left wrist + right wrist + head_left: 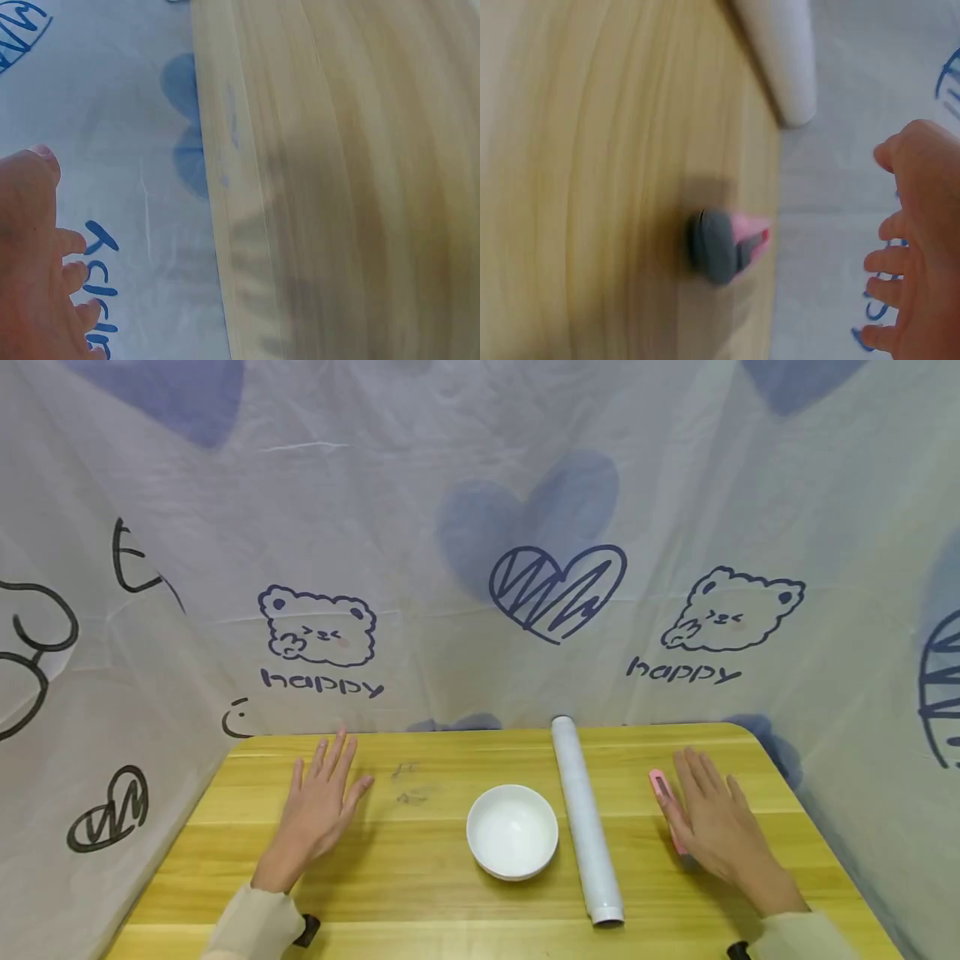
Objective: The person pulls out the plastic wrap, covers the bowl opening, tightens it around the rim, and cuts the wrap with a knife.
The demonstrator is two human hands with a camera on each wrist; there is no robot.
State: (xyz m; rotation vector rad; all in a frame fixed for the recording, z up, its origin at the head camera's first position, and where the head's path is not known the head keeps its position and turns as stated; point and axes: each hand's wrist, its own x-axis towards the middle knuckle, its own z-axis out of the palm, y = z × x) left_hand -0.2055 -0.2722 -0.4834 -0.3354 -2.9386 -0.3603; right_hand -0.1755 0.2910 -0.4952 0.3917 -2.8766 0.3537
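My left hand (317,810) is held over the left part of the table, fingers straight and spread, with nothing in it. On the right, my right hand (718,828) hovers with extended fingers, partly covering a pink utility knife (658,782) in the head view. The right wrist view shows the knife's grey end (718,247) on the wood, apart from the fingers. Between the hands stands a white bowl (512,832), its inside bare. Just right of the bowl lies a long white roll of plastic wrap (587,818), pointing away from me.
The wooden table (420,910) has a light, striped top with faint dark marks near its back left. A pale printed cloth (435,693) hangs directly behind the back edge and along both sides.
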